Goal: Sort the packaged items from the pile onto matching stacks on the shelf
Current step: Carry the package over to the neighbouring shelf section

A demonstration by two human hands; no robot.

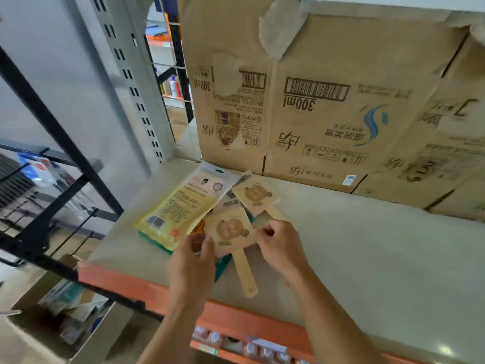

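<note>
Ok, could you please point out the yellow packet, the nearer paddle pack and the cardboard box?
yellow packet point(172, 210): head view, its printed face.
nearer paddle pack point(231, 229): head view, its brown label.
cardboard box point(317, 127): head view, its front wall.

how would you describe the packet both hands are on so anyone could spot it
On the pale shelf before the cardboard boxes, a pile lies at the left end. It is the pink packet with a brown emblem and wooden handle at the pile's near edge. Its twin lies further back, untouched; this one is pinched by the left hand and right hand.
</note>
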